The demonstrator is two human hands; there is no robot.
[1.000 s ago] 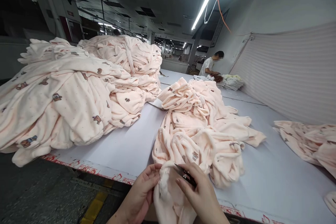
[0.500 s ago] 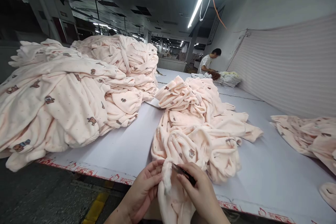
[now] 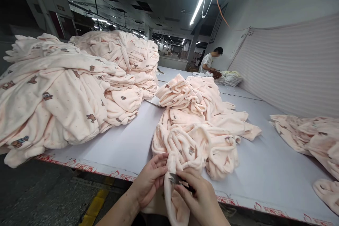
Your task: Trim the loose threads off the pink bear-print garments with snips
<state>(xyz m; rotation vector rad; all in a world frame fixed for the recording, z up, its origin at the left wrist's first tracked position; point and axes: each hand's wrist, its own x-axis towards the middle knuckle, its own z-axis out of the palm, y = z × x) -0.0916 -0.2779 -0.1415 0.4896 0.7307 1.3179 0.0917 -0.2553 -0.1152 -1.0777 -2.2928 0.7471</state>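
A pale pink fleece garment (image 3: 192,137) with small brown animal prints lies bunched on the table in front of me, one part hanging over the near edge. My left hand (image 3: 152,180) pinches that part along its folded edge. In my right hand (image 3: 197,192) are small thread snips (image 3: 174,179) with dark handles, partly hidden by the fingers. Their metal blades rest against the fabric edge, close to my left fingertips. I cannot tell whether the blades are apart.
A big heap of similar garments (image 3: 58,95) covers the table's left side. More pink garments (image 3: 309,141) lie at the right. Beyond, a person (image 3: 209,61) in a light shirt stands beside a stack of cloth (image 3: 230,77). The white table (image 3: 254,169) has a red-printed front edge.
The snips have moved down along the fabric edge, and their blades now show more plainly across it. My left hand has shifted slightly, still pinching the cloth. The view has tilted a little.
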